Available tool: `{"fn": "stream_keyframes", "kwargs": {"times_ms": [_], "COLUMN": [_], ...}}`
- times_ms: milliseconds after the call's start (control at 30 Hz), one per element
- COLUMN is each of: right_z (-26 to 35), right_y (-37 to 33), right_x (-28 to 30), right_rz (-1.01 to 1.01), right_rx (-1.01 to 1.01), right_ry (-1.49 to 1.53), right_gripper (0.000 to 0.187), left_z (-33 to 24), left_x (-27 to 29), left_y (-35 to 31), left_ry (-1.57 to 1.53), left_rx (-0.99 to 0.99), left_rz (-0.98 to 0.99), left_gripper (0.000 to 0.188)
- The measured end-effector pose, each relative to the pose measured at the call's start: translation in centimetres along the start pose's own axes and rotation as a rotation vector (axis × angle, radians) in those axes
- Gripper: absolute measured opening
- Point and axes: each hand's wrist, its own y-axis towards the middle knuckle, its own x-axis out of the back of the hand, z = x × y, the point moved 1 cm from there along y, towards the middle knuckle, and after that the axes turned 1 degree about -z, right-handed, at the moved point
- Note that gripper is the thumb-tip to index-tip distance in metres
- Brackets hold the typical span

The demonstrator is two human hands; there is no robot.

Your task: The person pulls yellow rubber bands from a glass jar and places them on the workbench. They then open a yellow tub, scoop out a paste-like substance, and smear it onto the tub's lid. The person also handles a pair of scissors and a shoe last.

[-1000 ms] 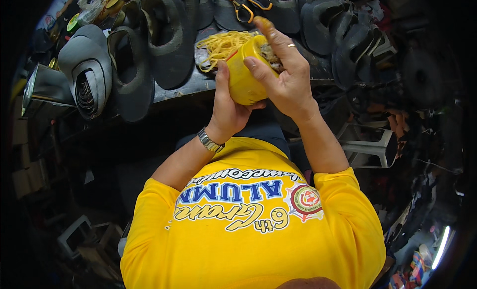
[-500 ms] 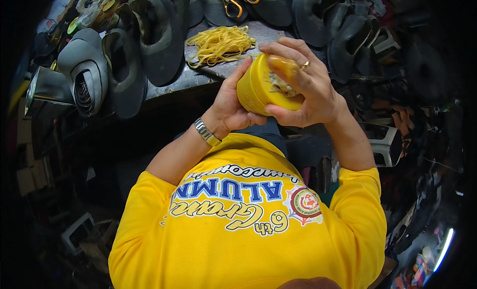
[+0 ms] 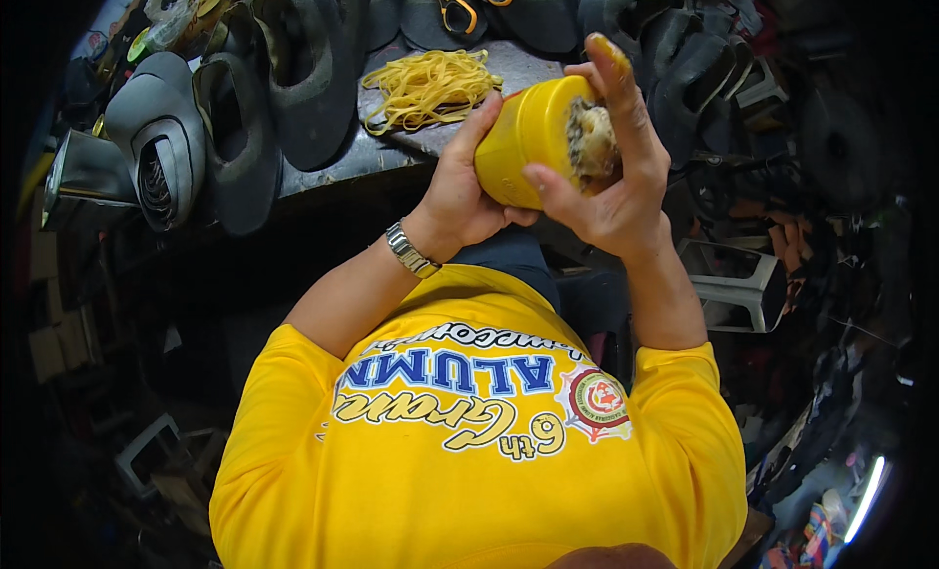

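A yellow plastic jar (image 3: 514,153) is held tilted above my lap, its lid end toward the right. Crusty whitish-brown residue (image 3: 592,143) covers the middle of that end. My left hand (image 3: 460,178) is closed around the jar's base, thumb on top and fingers beneath. At the lid end, my right hand (image 3: 631,168) spans the rim, with the thumb on the near side and a fingertip at the far edge. One of its fingers is stretched upward, its tip coated in something yellowish-orange. Some right-hand fingers are hidden behind others.
Past the jar, a bundle of yellow rubber-like strips (image 3: 430,88) lies on a dark worktop (image 3: 323,178). Dark shoes (image 3: 308,80) crowd around it, with orange-handled scissors (image 3: 455,11) on top at the back. A metal can (image 3: 88,182) stands left; a grey plastic stool (image 3: 734,285) is at right.
The right hand's curled fingers have lifted off the lid's middle, one now pointing up, uncovering the residue. The jar has shifted slightly right and turned; the left hand keeps hold of it.
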Motion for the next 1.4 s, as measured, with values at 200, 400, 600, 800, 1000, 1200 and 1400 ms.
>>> {"fn": "stream_keyframes", "kwargs": {"times_ms": [200, 400, 600, 800, 1000, 1200, 1400], "right_z": [0.1, -0.1, -0.1, 0.7, 0.8, 0.0, -1.3], "right_y": [0.3, -1.0, -1.6, -2.2, -1.2, -0.2, -0.2], "right_x": [1.1, -0.7, -4.2, -4.1, -1.8, -0.9, -0.1], "right_rz": [0.328, 0.125, -0.027, 0.058, 0.178, 0.301, 0.094], "right_rx": [0.188, -0.192, -0.223, -0.231, -0.006, 0.039, -0.543], "right_ry": [0.011, 0.053, -0.114, -0.091, -0.040, 0.124, 0.907], "right_gripper": [0.091, 0.106, 0.101, 0.082, 0.077, 0.091, 0.101], "left_z": [0.8, 1.5, 1.6, 2.0, 1.8, 2.4, 3.3], "left_x": [1.7, 0.8, 1.9, 2.5, 2.7, 3.8, 4.7], "left_y": [-1.2, -1.1, -1.9, -3.0, -3.2, -2.4, -1.6], "left_ry": [-0.109, -0.153, -0.219, -0.208, -0.352, -0.506, -0.449], "left_rx": [0.201, -0.080, 0.068, 0.114, 0.251, 0.324, 0.495], "left_rz": [-0.006, -0.125, -0.047, -0.144, 0.027, 0.188, 0.133], "left_gripper": [0.062, 0.064, 0.064, 0.065, 0.066, 0.070, 0.075]}}
